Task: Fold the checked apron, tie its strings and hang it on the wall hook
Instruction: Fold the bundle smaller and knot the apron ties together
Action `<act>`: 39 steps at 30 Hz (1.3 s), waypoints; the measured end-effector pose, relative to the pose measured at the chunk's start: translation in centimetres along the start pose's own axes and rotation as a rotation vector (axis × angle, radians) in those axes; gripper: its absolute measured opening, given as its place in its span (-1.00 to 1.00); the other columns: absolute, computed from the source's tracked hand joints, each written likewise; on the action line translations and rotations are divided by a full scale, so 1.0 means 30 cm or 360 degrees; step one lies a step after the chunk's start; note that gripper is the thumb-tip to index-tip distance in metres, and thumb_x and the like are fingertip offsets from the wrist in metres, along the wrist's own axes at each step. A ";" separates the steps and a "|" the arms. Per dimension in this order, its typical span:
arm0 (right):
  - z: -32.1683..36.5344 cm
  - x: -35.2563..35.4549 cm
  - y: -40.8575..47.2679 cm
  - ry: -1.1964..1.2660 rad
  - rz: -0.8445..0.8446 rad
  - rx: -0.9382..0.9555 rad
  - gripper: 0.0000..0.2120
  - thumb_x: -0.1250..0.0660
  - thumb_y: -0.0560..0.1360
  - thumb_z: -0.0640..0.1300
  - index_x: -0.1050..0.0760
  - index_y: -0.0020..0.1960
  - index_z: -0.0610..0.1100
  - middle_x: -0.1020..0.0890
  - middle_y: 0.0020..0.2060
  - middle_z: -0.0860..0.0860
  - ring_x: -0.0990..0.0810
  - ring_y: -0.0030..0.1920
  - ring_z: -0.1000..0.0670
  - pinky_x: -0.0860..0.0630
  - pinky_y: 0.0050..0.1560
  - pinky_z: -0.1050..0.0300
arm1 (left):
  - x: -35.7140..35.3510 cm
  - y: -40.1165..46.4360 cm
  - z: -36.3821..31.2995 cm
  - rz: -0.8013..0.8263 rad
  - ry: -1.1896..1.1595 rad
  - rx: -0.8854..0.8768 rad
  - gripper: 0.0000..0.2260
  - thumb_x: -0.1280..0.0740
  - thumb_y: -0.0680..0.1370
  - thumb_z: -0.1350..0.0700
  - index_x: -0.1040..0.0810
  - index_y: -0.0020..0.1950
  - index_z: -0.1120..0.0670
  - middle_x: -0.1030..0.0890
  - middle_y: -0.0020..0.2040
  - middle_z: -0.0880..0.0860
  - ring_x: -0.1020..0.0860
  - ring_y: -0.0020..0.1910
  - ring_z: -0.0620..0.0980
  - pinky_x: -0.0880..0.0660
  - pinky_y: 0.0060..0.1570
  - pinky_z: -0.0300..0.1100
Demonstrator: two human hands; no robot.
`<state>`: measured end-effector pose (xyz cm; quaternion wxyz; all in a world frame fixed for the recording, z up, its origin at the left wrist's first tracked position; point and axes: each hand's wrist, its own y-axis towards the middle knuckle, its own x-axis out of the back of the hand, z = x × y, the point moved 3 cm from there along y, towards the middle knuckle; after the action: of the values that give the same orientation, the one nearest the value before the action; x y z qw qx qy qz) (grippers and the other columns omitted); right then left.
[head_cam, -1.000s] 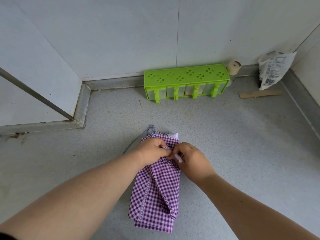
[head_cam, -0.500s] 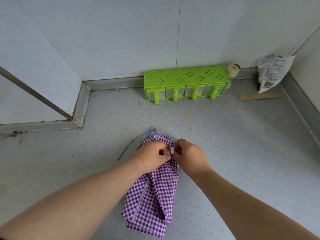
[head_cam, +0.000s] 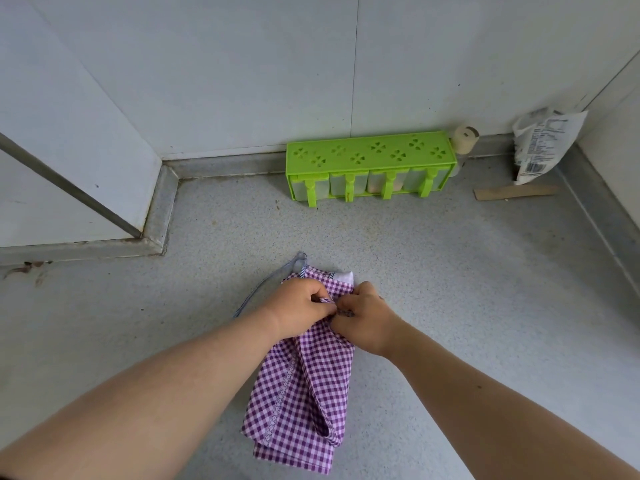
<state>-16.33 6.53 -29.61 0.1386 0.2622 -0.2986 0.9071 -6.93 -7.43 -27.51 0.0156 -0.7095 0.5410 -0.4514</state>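
The purple-and-white checked apron [head_cam: 304,393] lies folded into a long narrow bundle on the grey speckled counter [head_cam: 450,306], its far end under my hands. My left hand [head_cam: 299,306] and my right hand [head_cam: 367,320] meet over that end, fingers curled, each pinching a thin checked string [head_cam: 341,311] between them. A loop of the apron's thin blue-grey strap [head_cam: 270,282] trails out to the left past my left wrist. No wall hook is in view.
A green plastic spice rack [head_cam: 370,164] with several clear drawers stands against the back wall. Beside it are a small beige jar [head_cam: 465,138], a printed plastic bag [head_cam: 540,143] in the right corner and a cardboard strip [head_cam: 512,192]. A raised ledge [head_cam: 159,216] borders the counter's left.
My hands have kept working the strings at the apron's far end. The bundle's near end has shifted slightly left and the strap loop has changed shape.
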 end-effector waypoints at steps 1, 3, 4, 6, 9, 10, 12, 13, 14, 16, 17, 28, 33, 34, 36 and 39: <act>0.001 0.000 0.010 -0.0015 -0.0014 -0.0022 -0.78 -0.33 0.44 0.23 -0.48 -0.32 0.18 -0.36 -0.02 0.07 -0.45 0.06 -0.01 -0.49 0.06 0.07 | 0.000 0.002 -0.002 0.0017 -0.0047 0.0036 -0.87 -0.47 0.60 -0.03 -0.69 -0.07 0.00 -0.62 -0.25 -0.11 -0.50 -0.34 -0.21 -0.31 -0.45 -0.44; 0.003 -0.001 0.020 -0.0086 -0.0054 -0.0013 -0.70 -0.38 0.43 0.30 -0.46 -0.34 0.16 -0.38 -0.03 0.07 -0.48 -0.01 0.03 -0.48 0.00 0.11 | 0.001 0.006 -0.010 0.0046 -0.0129 0.0108 -0.87 -0.49 0.59 -0.01 -0.70 -0.07 0.03 -0.62 -0.27 -0.11 -0.51 -0.33 -0.20 -0.30 -0.44 -0.41; 0.003 0.000 0.017 -0.0107 -0.0091 -0.0004 -0.70 -0.43 0.45 0.27 -0.47 -0.31 0.14 -0.40 -0.04 0.07 -0.48 -0.07 0.08 -0.46 -0.06 0.16 | 0.001 0.009 -0.011 0.0055 -0.0166 0.0135 -0.87 -0.49 0.58 0.00 -0.70 -0.07 0.04 -0.63 -0.26 -0.11 -0.52 -0.30 -0.20 -0.32 -0.40 -0.37; 0.005 0.005 0.006 -0.0114 -0.0220 0.0003 -0.71 -0.47 0.48 0.20 -0.51 -0.26 0.06 -0.47 -0.11 0.06 -0.47 -0.20 0.14 -0.41 -0.22 0.24 | 0.000 0.011 -0.017 0.0064 -0.0218 0.0165 -0.87 -0.49 0.59 0.01 -0.70 -0.04 0.05 -0.64 -0.23 -0.10 -0.54 -0.26 -0.17 -0.34 -0.32 -0.27; 0.014 0.004 -0.024 -0.0125 -0.0396 -0.0049 -0.75 -0.46 0.50 0.15 -0.56 -0.19 0.00 -0.56 -0.24 0.06 -0.53 -0.33 0.11 -0.51 -0.34 0.18 | 0.001 0.012 -0.021 0.0070 -0.0244 0.0208 -0.87 -0.47 0.59 -0.01 -0.69 -0.02 0.04 -0.63 -0.18 -0.06 -0.55 -0.21 -0.12 -0.37 -0.27 -0.20; 0.020 -0.003 -0.037 -0.0174 -0.0445 -0.0059 -0.76 -0.45 0.50 0.16 -0.57 -0.11 -0.01 -0.57 -0.21 0.06 -0.55 -0.30 0.10 -0.55 -0.30 0.17 | 0.000 0.014 -0.021 0.0067 -0.0268 0.0219 -0.88 -0.47 0.59 0.00 -0.69 -0.01 0.04 -0.64 -0.16 -0.06 -0.56 -0.18 -0.11 -0.41 -0.25 -0.18; 0.025 -0.025 -0.061 -0.0220 -0.0562 -0.0079 -0.68 -0.43 0.50 0.20 -0.52 0.09 0.01 -0.54 -0.08 0.08 -0.57 -0.18 0.08 -0.58 -0.18 0.16 | 0.004 0.015 -0.023 0.0029 -0.0337 0.0239 -0.86 -0.47 0.59 0.01 -0.70 0.03 0.06 -0.59 -0.16 -0.13 -0.57 -0.14 -0.12 -0.47 -0.19 -0.18; 0.022 -0.033 -0.073 -0.0149 -0.0618 -0.0102 -0.63 -0.43 0.49 0.21 -0.45 0.15 0.03 -0.53 -0.06 0.10 -0.57 -0.14 0.09 -0.58 -0.15 0.16 | 0.005 0.014 -0.027 0.0014 -0.0346 0.0249 -0.86 -0.46 0.60 0.01 -0.69 0.04 0.07 -0.52 -0.18 -0.18 -0.55 -0.14 -0.14 -0.44 -0.21 -0.20; 0.020 -0.036 -0.085 -0.0041 -0.0658 -0.0140 -0.60 -0.44 0.49 0.21 -0.37 0.15 0.05 -0.53 -0.07 0.13 -0.57 -0.14 0.11 -0.55 -0.18 0.17 | 0.004 0.015 -0.028 0.0011 -0.0329 0.0251 -0.86 -0.46 0.60 0.00 -0.68 0.03 0.06 -0.49 -0.20 -0.19 -0.53 -0.16 -0.14 -0.39 -0.25 -0.20; 0.014 -0.037 -0.093 0.0019 -0.0682 -0.0189 -0.63 -0.46 0.48 0.20 -0.34 0.04 0.06 -0.52 -0.13 0.15 -0.54 -0.20 0.15 -0.51 -0.27 0.19 | -0.002 0.017 -0.026 0.0031 -0.0290 0.0262 -0.87 -0.45 0.60 -0.04 -0.65 -0.04 0.01 -0.56 -0.19 -0.10 -0.54 -0.18 -0.11 -0.34 -0.29 -0.18; 0.015 -0.037 -0.092 -0.0062 -0.0665 -0.0178 -0.67 -0.45 0.48 0.21 -0.39 -0.02 0.07 -0.51 -0.14 0.15 -0.52 -0.21 0.16 -0.52 -0.27 0.19 | -0.002 0.017 -0.026 0.0038 -0.0296 0.0274 -0.87 -0.45 0.60 -0.04 -0.65 -0.05 0.00 -0.60 -0.17 -0.06 -0.55 -0.18 -0.10 -0.34 -0.29 -0.17; 0.037 -0.010 -0.066 0.0053 -0.0605 -0.0157 -0.84 -0.44 0.52 0.18 -0.68 -0.03 0.12 -0.58 -0.13 0.17 -0.56 -0.20 0.18 -0.51 -0.20 0.27 | -0.003 0.028 -0.030 0.0165 -0.0613 0.0394 -0.89 -0.48 0.58 0.08 -0.67 0.00 0.11 -0.70 -0.06 0.06 -0.64 -0.05 0.02 -0.53 -0.05 -0.10; 0.031 0.011 -0.049 0.0294 -0.0402 -0.0297 -0.79 -0.45 0.54 0.11 -0.58 -0.19 0.04 -0.62 -0.34 0.11 -0.52 -0.40 0.17 -0.39 -0.41 0.31 | 0.001 0.028 -0.029 0.0179 -0.0594 0.0399 -0.87 -0.51 0.56 0.02 -0.70 -0.02 0.06 -0.73 -0.01 0.06 -0.68 0.04 0.05 -0.59 0.12 0.00; 0.032 0.017 -0.046 0.0276 -0.0346 -0.0305 -0.79 -0.43 0.56 0.11 -0.58 -0.17 0.02 -0.62 -0.34 0.10 -0.51 -0.39 0.15 -0.39 -0.40 0.29 | 0.002 0.028 -0.031 0.0179 -0.0596 0.0394 -0.87 -0.51 0.56 0.02 -0.70 -0.01 0.07 -0.72 -0.01 0.06 -0.67 0.04 0.05 -0.59 0.09 -0.02; 0.040 0.034 -0.040 0.0175 -0.0240 -0.0287 -0.79 -0.38 0.59 0.09 -0.56 -0.15 0.01 -0.61 -0.31 0.10 -0.52 -0.34 0.12 -0.42 -0.33 0.24 | 0.006 0.032 -0.028 0.0188 -0.0613 0.0390 -0.88 -0.50 0.57 0.03 -0.69 -0.01 0.08 -0.71 -0.03 0.05 -0.66 0.01 0.02 -0.56 -0.01 -0.10; 0.050 0.079 -0.052 0.0002 -0.0060 -0.0189 -0.78 -0.30 0.63 0.04 -0.55 -0.14 -0.01 -0.61 -0.25 0.06 -0.52 -0.27 0.08 -0.46 -0.24 0.19 | 0.016 0.031 -0.025 0.0225 -0.0609 0.0386 -0.89 -0.49 0.59 0.04 -0.69 -0.03 0.07 -0.70 -0.08 0.04 -0.64 -0.07 -0.01 -0.54 -0.07 -0.14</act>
<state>-17.06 7.07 -26.53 0.1713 0.2587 -0.3467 0.8852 -8.12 -7.84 -27.24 0.2346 -0.7353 0.5184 -0.3681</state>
